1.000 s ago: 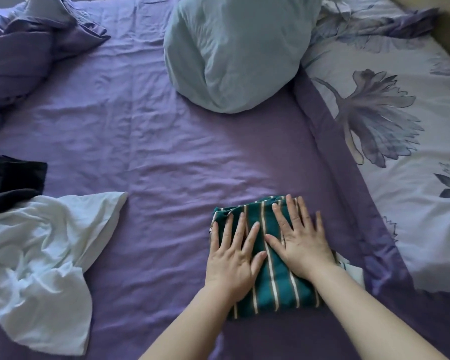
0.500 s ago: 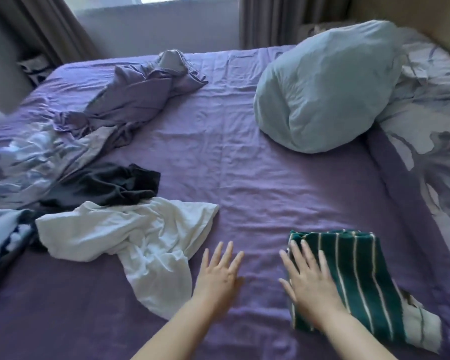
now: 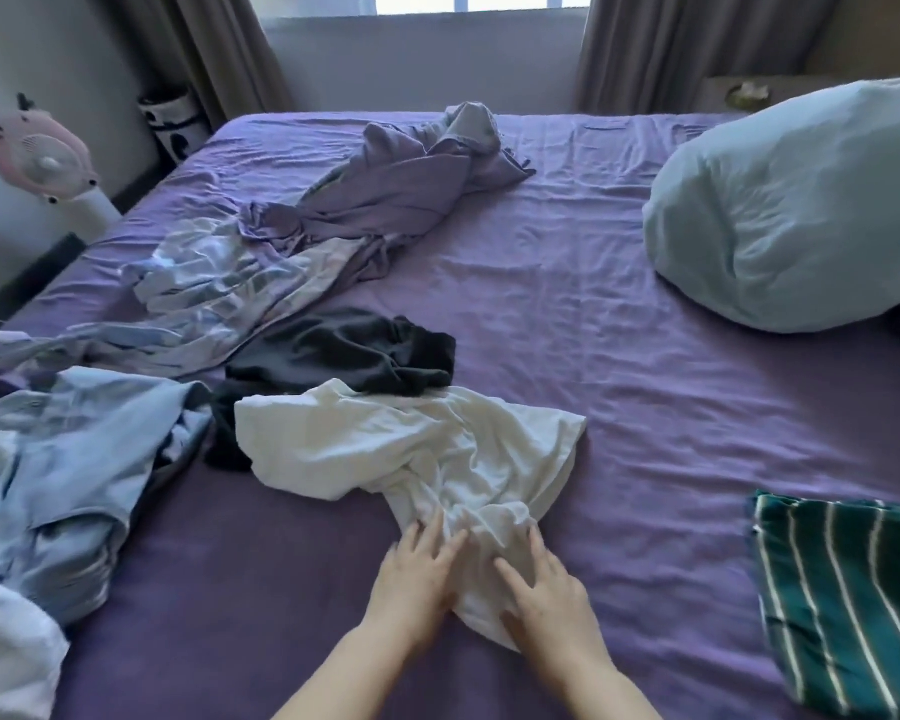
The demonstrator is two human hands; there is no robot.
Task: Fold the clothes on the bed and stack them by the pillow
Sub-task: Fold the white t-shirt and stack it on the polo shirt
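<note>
A crumpled white garment (image 3: 411,449) lies in the middle of the purple bed (image 3: 619,387). My left hand (image 3: 417,579) and my right hand (image 3: 546,595) both rest on its near end with fingers spread and nearly straight. A folded green garment with white stripes (image 3: 842,600) lies at the right, away from both hands. A light blue pillow (image 3: 791,215) sits at the far right. A black garment (image 3: 344,356) lies just behind the white one.
A light blue shirt (image 3: 68,459) is heaped at the left. A purple and pale patterned sheet (image 3: 307,241) is bunched across the far left of the bed. A pink fan (image 3: 37,153) stands beside the bed at the left. Curtains and a window are beyond the bed.
Both hands left the folded striped garment and moved left onto the white garment. The view swung left and up, so the striped garment now sits at the right edge.
</note>
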